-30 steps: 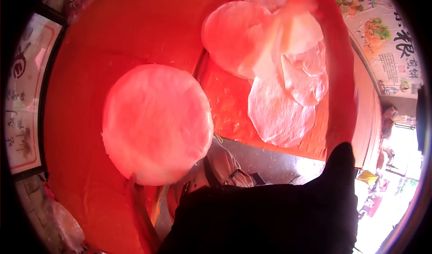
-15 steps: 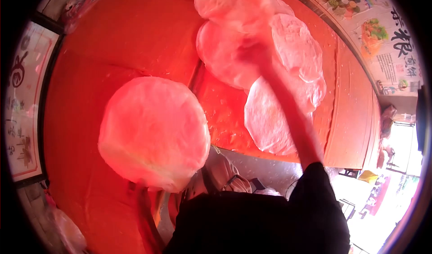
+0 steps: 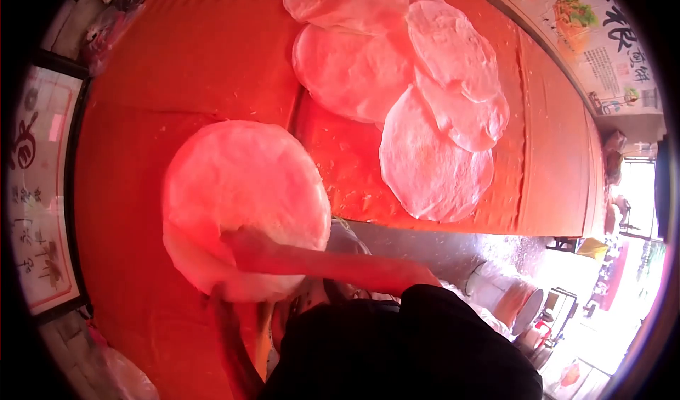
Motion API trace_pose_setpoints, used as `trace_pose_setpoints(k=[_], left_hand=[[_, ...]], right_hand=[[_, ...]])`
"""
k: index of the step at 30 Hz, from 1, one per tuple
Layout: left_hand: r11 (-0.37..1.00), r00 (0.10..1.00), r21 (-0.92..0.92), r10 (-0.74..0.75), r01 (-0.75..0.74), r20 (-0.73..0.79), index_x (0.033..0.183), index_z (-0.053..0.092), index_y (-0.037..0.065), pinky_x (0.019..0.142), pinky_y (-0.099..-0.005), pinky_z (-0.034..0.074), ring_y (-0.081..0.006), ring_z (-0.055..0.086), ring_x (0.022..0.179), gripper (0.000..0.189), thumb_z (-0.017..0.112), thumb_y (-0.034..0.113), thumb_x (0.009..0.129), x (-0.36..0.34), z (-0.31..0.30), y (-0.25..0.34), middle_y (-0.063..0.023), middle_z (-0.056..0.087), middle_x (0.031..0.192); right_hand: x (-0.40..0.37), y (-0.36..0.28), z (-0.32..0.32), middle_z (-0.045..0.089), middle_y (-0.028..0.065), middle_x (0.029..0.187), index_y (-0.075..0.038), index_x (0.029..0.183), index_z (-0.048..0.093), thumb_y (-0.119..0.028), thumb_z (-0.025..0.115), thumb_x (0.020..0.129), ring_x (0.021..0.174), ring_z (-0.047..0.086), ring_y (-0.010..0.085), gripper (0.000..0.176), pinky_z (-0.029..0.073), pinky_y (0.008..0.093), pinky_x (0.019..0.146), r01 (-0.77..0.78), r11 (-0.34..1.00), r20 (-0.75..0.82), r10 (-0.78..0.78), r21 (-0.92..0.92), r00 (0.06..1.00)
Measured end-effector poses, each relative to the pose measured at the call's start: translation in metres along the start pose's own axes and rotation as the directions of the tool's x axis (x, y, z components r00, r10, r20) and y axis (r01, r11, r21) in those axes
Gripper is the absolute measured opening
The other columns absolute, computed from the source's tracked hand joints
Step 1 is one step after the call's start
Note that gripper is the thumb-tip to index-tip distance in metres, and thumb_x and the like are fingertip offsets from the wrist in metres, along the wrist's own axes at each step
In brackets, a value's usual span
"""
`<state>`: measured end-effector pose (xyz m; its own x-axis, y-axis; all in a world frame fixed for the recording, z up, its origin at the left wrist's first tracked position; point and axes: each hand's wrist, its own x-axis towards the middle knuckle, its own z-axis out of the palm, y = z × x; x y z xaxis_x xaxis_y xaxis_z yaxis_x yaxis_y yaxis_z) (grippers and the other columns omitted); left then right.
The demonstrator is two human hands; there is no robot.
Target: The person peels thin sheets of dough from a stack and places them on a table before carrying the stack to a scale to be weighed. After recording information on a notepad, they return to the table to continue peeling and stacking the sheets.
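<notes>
A thick round stack of thin pale flatbreads [image 3: 241,166] lies on the red-covered table [image 3: 120,209]. My right hand [image 3: 248,248] reaches in from the right and rests over the stack's lower part, its fingers blurred and too unclear to read. At the stack's bottom edge is my left hand [image 3: 221,297], dark and partly hidden by the rim, so its fingers cannot be made out. Several more round sheets [image 3: 432,155] lie spread and overlapping on the table's upper right part.
Framed signs with writing stand at the left [image 3: 46,187] and upper right [image 3: 602,53]. Plastic bags [image 3: 106,38] lie at the upper left. Beyond the table's near edge, a whitish cylindrical container [image 3: 506,297] stands at the lower right.
My right hand has moved from the spread sheets down to the stack. The view has shifted slightly. My left hand stays at the stack's bottom edge.
</notes>
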<state>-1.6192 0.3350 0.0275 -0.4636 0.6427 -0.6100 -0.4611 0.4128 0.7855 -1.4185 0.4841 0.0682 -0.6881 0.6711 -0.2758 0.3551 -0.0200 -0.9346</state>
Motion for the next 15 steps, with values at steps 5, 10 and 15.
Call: trace_pose_setpoints(k=[5, 10, 15], left_hand=[[0.997, 0.99, -0.02, -0.065, 0.068, 0.121, 0.13, 0.045, -0.001, 0.086, -0.0339, 0.05, -0.0217, 0.058, 0.101, 0.046, 0.059, 0.008, 0.087, 0.001, -0.019, 0.005, -0.0095, 0.057, 0.115], [0.991, 0.965, -0.028, -0.122, 0.132, 0.231, 0.128, 0.046, 0.0, 0.086, -0.0343, 0.048, -0.0211, 0.056, 0.102, 0.041, 0.057, 0.012, 0.09, 0.019, -0.053, -0.007, -0.0091, 0.056, 0.114], [0.969, 0.928, -0.007, -0.233, 0.246, 0.292, 0.127, 0.048, 0.001, 0.086, -0.0347, 0.046, -0.0206, 0.053, 0.102, 0.038, 0.055, 0.017, 0.093, 0.043, -0.077, -0.014, -0.0087, 0.055, 0.114]], right_hand=[[-0.027, 0.031, -0.121, 0.064, 0.0179, 0.105, 0.0, 0.119, 0.061, -0.02, 0.063, 0.082, 0.095, 0.063, 0.0242, 0.041, 0.049, 0.0361, 0.086, -0.003, 0.894, -0.302, 0.154, 0.448, 0.941], [-0.192, 0.018, -0.289, 0.063, 0.0143, 0.114, 0.002, 0.123, 0.059, -0.016, 0.058, 0.088, 0.102, 0.062, 0.021, 0.039, 0.049, 0.0332, 0.091, 0.248, 0.859, -0.803, 0.264, 0.448, 0.534], [-0.281, -0.023, -0.325, 0.064, 0.0112, 0.119, 0.003, 0.126, 0.056, -0.013, 0.055, 0.093, 0.106, 0.062, 0.0178, 0.037, 0.049, 0.0303, 0.093, 0.362, 0.887, -0.91, 0.133, 0.285, 0.392]])
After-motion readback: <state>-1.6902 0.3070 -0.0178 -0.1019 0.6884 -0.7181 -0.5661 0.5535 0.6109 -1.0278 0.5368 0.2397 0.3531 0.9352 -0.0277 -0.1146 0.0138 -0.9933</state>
